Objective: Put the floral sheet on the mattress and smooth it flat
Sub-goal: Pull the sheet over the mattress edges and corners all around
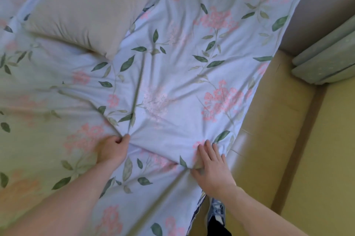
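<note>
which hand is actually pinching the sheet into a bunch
The left hand: its fingers are closed on a gather of the floral sheet. The right hand lies open with fingers spread.

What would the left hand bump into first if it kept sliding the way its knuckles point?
Probably only more floral sheet: the left hand, pinching a fold, points up the bed along a long crease. The beige pillow lies further off, slightly left; depth is unclear.
</note>
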The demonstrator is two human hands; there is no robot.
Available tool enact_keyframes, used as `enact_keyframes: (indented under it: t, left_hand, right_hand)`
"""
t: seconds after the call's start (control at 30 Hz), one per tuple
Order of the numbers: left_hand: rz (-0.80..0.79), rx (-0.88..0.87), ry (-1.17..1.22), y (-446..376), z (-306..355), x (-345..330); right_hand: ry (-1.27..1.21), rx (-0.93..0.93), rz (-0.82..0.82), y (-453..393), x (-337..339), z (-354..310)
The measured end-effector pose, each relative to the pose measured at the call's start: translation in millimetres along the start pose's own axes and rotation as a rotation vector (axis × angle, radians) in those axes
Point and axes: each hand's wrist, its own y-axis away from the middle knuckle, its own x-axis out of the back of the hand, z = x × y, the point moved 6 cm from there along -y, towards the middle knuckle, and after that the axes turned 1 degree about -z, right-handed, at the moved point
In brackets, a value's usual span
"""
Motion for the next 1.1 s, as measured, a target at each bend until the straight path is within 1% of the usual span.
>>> enact_keyframes:
  t: [0.07,0.1,0.2,0.23,0.27,0.3,0.33,0.37,0.4,0.43,0.5,0.53,0.57,0.63,0.7,0.77,0.87,0.9,1.0,1.03,1.1]
  left_hand:
    - [-0.078,-0.022,-0.014,11,-9,-4]
    - [-0.122,-0.069,-0.057,22,-13,-10]
    - [-0.250,-0.326,-0.226,69,-27,-35]
    - [-0.295,-0.438,-0.302,88,-30,-47]
    - [-0.321,-0.548,-0.383,104,-32,-60]
    - [-0.322,-0.637,-0.444,119,-32,-72]
    - [-0.301,-0.696,-0.479,129,-31,-81]
    - [-0.272,-0.719,-0.489,138,-29,-89]
    - [-0.251,-0.727,-0.494,144,-27,-94]
    - [-0.242,-0.721,-0.482,152,-26,-99]
    - [-0.245,-0.724,-0.434,166,-23,-106]
    - [-0.243,-0.734,-0.422,173,-23,-109]
    - [-0.244,-0.739,-0.412,180,-25,-111]
    - [-0.225,-0.758,-0.422,185,-35,-114]
    - [-0.201,-0.778,-0.466,188,-51,-110]
    - [-0.242,-0.818,-0.488,189,-61,-107]
    - [-0.227,-0.933,-0.562,209,-73,-96]
    - [-0.212,-0.966,-0.570,216,-77,-91]
    - [-0.180,-0.993,-0.654,227,-98,-79]
    - [-0.190,-0.972,-0.719,230,-105,-74]
    - [-0.287,-0.862,-0.901,230,-121,-73]
  right_hand:
    - [-0.031,-0.033,-0.044,-8,-7,0]
    - [-0.045,-0.035,-0.046,-12,-7,0]
    - [-0.180,-0.009,-0.027,-11,3,-5]
    - [-0.253,0.002,0.018,-3,7,-3]
    - [-0.320,0.008,0.104,6,13,0]
    - [-0.354,-0.009,0.227,20,18,5]
    - [-0.373,-0.055,0.355,35,19,12]
    - [-0.388,-0.137,0.455,51,16,18]
    - [-0.418,-0.238,0.499,65,7,23]
    - [-0.470,-0.345,0.459,78,-8,24]
    - [-0.586,-0.488,0.255,88,-40,18]
    - [-0.620,-0.506,0.177,88,-51,12]
    - [-0.631,-0.511,0.139,88,-60,8]
    - [-0.627,-0.524,0.150,83,-66,0]
    - [-0.565,-0.502,0.177,80,-69,-9]
    - [-0.485,-0.422,0.200,75,-67,-19]
    - [-0.435,-0.288,0.175,85,-75,-34]
    - [-0.456,-0.274,0.156,91,-82,-38]
    - [-0.642,-0.310,0.110,111,-105,-42]
    - [-0.692,-0.318,0.095,120,-111,-45]
    - [-0.758,-0.334,0.058,128,-119,-47]
